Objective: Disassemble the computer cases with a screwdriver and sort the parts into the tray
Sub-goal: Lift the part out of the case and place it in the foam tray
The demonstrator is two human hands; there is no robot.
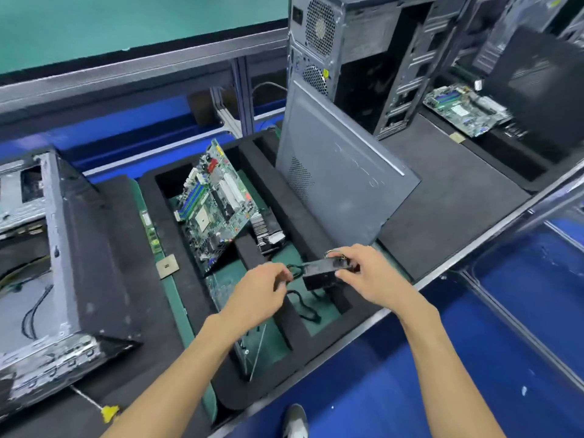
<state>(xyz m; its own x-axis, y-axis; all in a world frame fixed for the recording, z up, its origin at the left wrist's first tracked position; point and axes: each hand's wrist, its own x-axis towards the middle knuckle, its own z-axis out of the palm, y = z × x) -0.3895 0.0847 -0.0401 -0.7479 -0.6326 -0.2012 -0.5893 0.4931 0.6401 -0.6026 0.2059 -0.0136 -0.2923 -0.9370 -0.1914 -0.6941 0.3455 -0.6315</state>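
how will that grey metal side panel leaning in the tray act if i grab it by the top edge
The grey metal side panel looks like thin flat sheet, so probably stiff and fairly light. It only leans tilted in the black foam tray, so it could slide or tip when pulled. Its bare edges may be sharp.

The desk (442, 197) is topped with dark matting along a metal front edge. On it sits a black foam tray (303, 197), an opened computer case (63, 263) lying on its side to the left, and an upright, gutted case (357, 55) at the back (its grey side panel (335, 172) leans into the tray).
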